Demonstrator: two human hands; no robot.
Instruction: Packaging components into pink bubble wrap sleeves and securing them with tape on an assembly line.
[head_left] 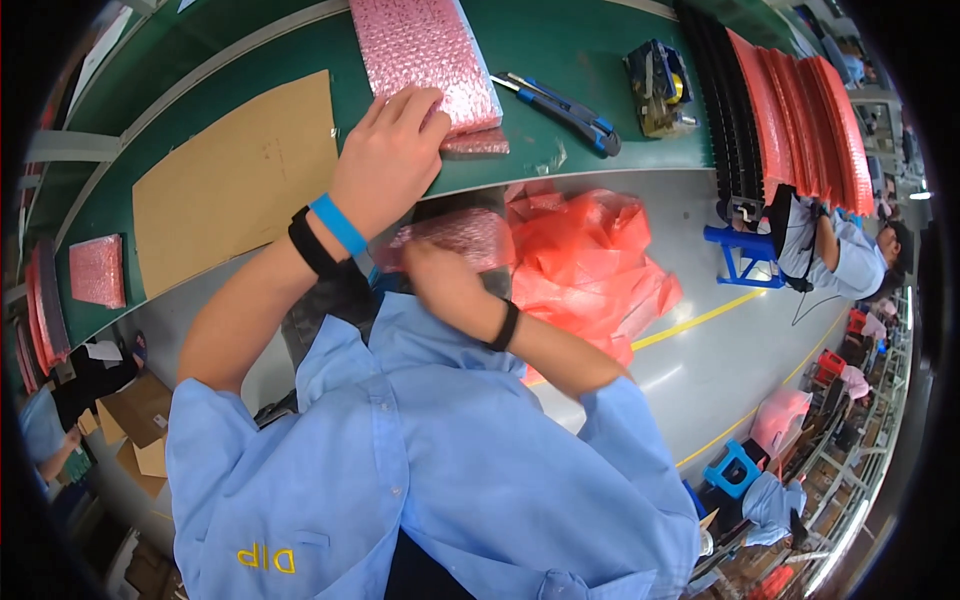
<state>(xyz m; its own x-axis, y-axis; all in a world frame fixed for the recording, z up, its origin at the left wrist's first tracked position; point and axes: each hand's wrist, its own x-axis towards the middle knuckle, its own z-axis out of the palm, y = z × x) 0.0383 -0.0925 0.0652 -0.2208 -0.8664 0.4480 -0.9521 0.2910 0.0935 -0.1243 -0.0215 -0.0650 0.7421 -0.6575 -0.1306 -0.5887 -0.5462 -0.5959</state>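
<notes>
My left hand point(396, 132) is on the near left edge of a pink bubble-wrap pack point(425, 55) on the green bench, its fingers bent over the wrap and gripping that edge. A flat pink bubble-wrap flap point(478, 143) shows at the pack's near end. Below the bench edge, close to my lap, my right hand point(440, 282) is blurred by motion, its fingertips hidden. It overlaps a smaller piece of pink bubble wrap point(468, 235). Whether it holds that piece cannot be made out. Crumpled red plastic film point(590, 260) lies just right of it.
A cardboard sheet point(245, 180) lies on the green bench point(590, 60) to the left. A blue-black utility knife point(565, 110) and a tape dispenser point(660, 88) are right of the pack. Black racks point(722, 110) and red bubble-wrap packs point(800, 120) stand farther right, near a blue stool point(742, 252).
</notes>
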